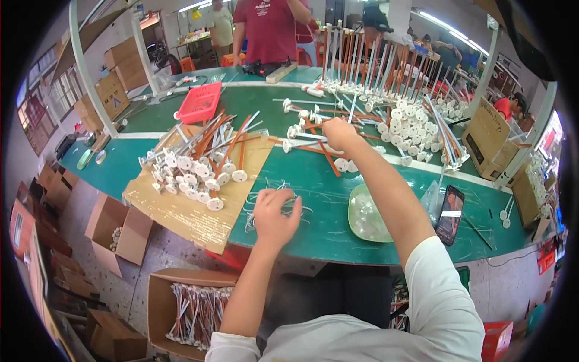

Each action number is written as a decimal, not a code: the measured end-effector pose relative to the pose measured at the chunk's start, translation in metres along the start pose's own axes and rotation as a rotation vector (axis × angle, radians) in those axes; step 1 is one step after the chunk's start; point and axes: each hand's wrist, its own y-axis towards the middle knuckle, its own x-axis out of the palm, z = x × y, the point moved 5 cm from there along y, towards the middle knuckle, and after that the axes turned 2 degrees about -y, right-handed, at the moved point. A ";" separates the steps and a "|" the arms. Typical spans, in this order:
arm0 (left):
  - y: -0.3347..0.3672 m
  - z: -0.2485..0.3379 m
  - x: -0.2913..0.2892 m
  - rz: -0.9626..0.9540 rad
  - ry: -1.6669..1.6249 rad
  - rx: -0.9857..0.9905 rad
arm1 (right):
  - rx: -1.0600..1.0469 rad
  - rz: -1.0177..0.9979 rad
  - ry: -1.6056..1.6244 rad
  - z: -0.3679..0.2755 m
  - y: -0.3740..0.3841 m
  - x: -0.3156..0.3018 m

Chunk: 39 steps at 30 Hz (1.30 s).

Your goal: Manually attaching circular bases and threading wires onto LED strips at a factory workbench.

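Observation:
My right hand (342,135) reaches far across the green table, fingers closed among loose rods with white round ends (295,131). Whatever it grips is hidden by the hand. My left hand (276,218) hovers at the near side, fingers bent and thumb apart, with nothing visible in it. Beneath and around it lie thin white strings (283,186). A pile of brown and grey rods with white discs (192,172) lies on a cardboard sheet (232,208) to its left. Another heap of white discs (410,128) lies right of my right hand.
A pale green tray (369,232) and a propped phone (450,215) stand near my right forearm. Many upright rods (374,60) line the back, near a red basket (199,102). A box of bundled rods (158,314) sits below left. Across the table stands a person (265,30).

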 end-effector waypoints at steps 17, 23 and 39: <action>0.085 0.062 0.048 -0.081 0.215 0.343 | -0.359 1.064 -0.044 0.024 -0.184 -0.129; 0.099 0.038 0.135 -0.397 -0.082 0.246 | -0.262 1.281 -0.121 0.043 -0.232 -0.152; 0.031 0.048 0.167 -0.816 -1.418 -0.570 | -0.374 1.144 0.410 0.023 -0.247 -0.063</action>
